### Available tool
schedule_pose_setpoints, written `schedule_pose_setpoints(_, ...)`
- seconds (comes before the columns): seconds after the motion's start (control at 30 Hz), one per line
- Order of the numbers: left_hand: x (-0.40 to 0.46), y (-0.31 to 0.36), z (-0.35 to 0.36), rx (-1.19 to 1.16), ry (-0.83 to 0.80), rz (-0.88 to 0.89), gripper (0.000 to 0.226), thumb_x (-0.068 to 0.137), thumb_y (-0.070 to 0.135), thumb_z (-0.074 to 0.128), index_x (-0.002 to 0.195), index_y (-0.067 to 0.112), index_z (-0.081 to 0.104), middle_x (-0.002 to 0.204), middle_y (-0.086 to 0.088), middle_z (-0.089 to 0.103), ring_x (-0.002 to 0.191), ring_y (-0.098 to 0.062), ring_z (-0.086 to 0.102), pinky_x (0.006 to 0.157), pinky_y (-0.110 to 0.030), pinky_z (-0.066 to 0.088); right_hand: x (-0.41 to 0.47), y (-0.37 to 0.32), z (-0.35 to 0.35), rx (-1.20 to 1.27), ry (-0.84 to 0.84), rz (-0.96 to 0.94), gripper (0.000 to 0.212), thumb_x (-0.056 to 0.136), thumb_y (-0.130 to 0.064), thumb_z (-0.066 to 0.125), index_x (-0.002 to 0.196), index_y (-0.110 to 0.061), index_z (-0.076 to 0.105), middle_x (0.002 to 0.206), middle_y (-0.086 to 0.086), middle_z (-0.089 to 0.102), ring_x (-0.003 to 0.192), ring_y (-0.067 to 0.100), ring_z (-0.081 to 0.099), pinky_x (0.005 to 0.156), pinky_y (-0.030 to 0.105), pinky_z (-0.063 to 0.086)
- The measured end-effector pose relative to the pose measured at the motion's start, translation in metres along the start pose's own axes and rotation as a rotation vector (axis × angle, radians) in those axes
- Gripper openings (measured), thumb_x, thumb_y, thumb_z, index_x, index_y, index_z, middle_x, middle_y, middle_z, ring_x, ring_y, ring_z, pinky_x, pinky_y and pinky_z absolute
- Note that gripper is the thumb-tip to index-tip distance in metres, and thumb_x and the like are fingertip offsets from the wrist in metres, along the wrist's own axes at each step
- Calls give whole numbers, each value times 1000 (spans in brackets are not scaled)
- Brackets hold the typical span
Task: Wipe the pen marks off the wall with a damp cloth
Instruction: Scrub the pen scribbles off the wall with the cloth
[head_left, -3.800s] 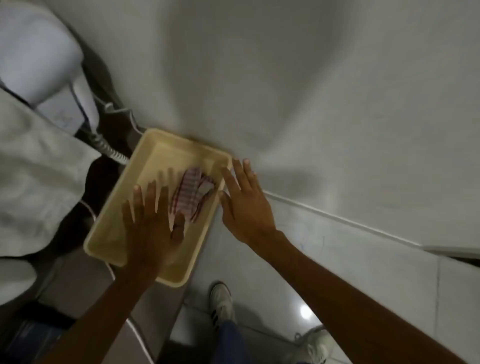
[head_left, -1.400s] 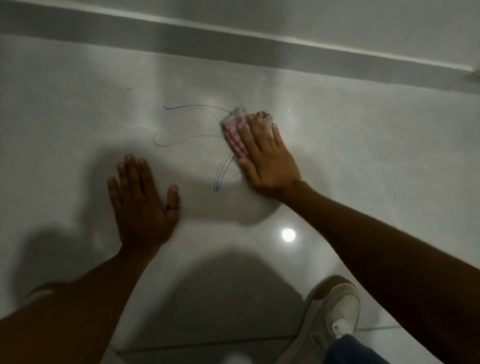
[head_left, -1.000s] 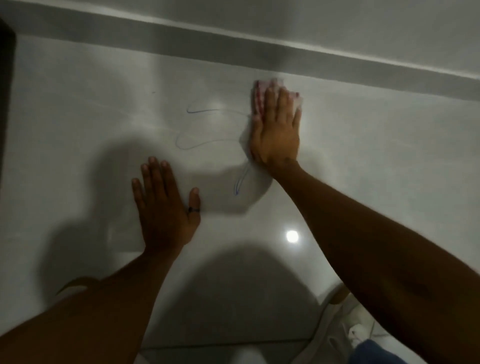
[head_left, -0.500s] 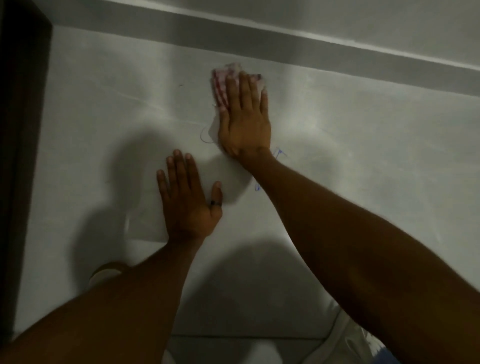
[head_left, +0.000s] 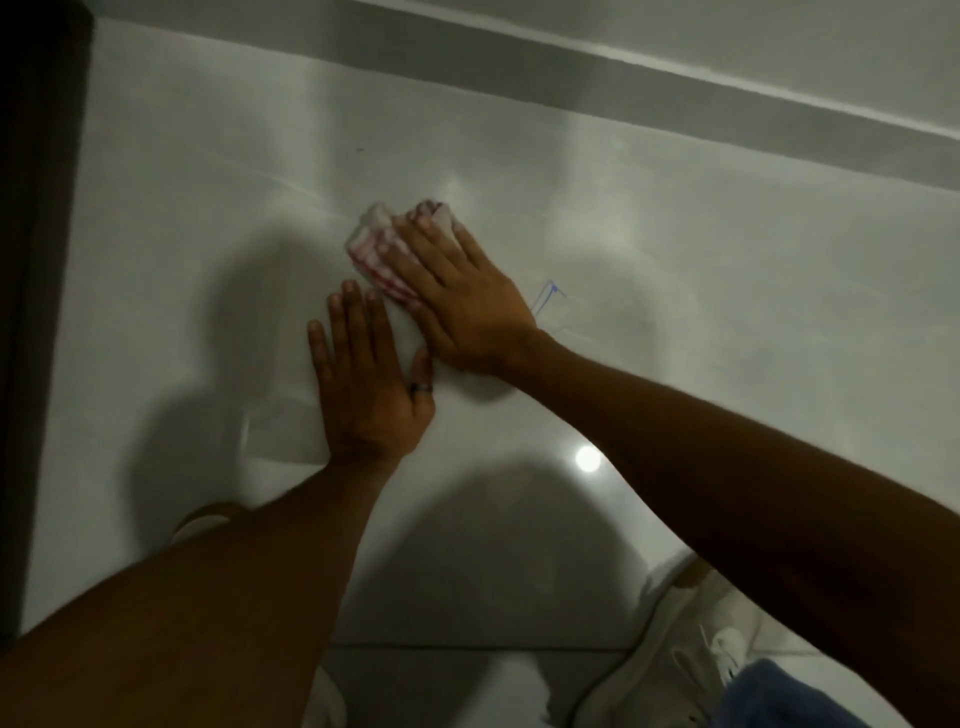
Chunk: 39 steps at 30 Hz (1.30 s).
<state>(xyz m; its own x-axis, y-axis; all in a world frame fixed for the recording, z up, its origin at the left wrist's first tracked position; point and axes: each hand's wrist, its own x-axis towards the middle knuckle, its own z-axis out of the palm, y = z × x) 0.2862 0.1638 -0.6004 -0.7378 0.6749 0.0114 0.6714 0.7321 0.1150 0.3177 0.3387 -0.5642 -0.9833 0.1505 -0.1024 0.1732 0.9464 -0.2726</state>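
Observation:
My right hand (head_left: 462, 306) lies flat on a red-and-white checked cloth (head_left: 374, 249) and presses it against the glossy pale tiled surface (head_left: 675, 260). The cloth sticks out past my fingertips at the upper left. My left hand (head_left: 369, 379) rests flat on the same surface just below and left of it, fingers spread, a dark ring on the thumb, holding nothing. A short blue pen mark (head_left: 545, 296) shows to the right of my right wrist. Any marks under my right hand are hidden.
A grey band with a white edge (head_left: 675, 88) runs across the top. A dark vertical frame (head_left: 36, 260) borders the left side. My white shoe (head_left: 670, 654) stands at the lower right, beside a tile joint (head_left: 467, 647). A lamp reflection (head_left: 587, 460) glints on the tile.
My right hand has slid the cloth down and towards my left hand. The blue loops visible one second ago are gone; only a short stroke by my wrist shows. My left hand stays flat.

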Motion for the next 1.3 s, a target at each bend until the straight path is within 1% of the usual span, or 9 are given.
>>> schedule_pose_setpoints(0.37,1,2,-4,-27,-34,-14,78,112,50,34,169,-3,24,176,-27,22,165,-43,21,135,-62,15,-68,83,-7,-106,24,41,63,109,-37,32,165,-10,30,173,18,27,163,35,22,134,53,18)
schedule_pose_setpoints(0.53,1,2,-6,-20,-44,-10,79,112,50,31,170,-2,21,177,-26,19,166,-43,18,135,-62,13,-82,104,-17,-25,153,496,64,107,-34,36,166,-12,26,174,19,24,164,36,19,134,55,17)
schedule_pose_setpoints(0.67,1,3,-6,-40,-38,-22,78,112,49,34,170,-2,21,178,-26,19,166,-43,17,135,-62,14,-78,46,1,13,299,1012,65,109,-35,33,168,-10,21,176,17,20,165,36,14,135,53,13)
schedule_pose_setpoints(0.73,1,4,-6,-47,-37,-25,78,111,48,35,170,-1,22,178,-26,18,166,-42,17,135,-62,14,-73,11,13,21,352,1134,66,109,-36,33,168,-9,20,176,18,20,165,36,14,134,55,13)
schedule_pose_setpoints(0.8,2,3,-5,-53,-52,-18,78,111,48,34,170,-1,19,179,-25,16,167,-42,14,136,-62,12,-71,-16,23,46,293,1048,69,109,-39,29,169,-9,12,177,18,12,166,35,8,135,56,9)
schedule_pose_setpoints(0.87,1,1,-3,-54,-46,-14,79,111,49,32,170,-1,19,179,-25,15,167,-42,14,136,-61,10,-74,-29,31,63,188,823,71,108,-42,27,169,-12,9,178,16,7,167,31,3,136,54,5)
schedule_pose_setpoints(1.07,0,-1,3,-49,-11,-5,78,112,51,28,171,2,16,179,-24,15,167,-40,14,136,-59,10,-159,-30,41,26,78,294,65,108,-38,41,168,-17,24,177,12,21,166,28,10,136,52,11)
schedule_pose_setpoints(1.17,0,-2,3,-58,-13,-13,79,111,51,30,172,3,14,180,-22,14,168,-39,13,136,-59,9,-212,-7,41,-15,48,262,60,107,-36,39,164,-17,34,173,12,30,165,30,17,135,52,15)
schedule_pose_setpoints(1.3,0,-1,2,-54,-10,-12,79,111,52,26,171,2,15,179,-23,14,168,-39,12,136,-59,10,-219,41,23,-43,58,431,62,105,-35,37,163,-15,37,172,14,32,163,33,23,133,54,21)
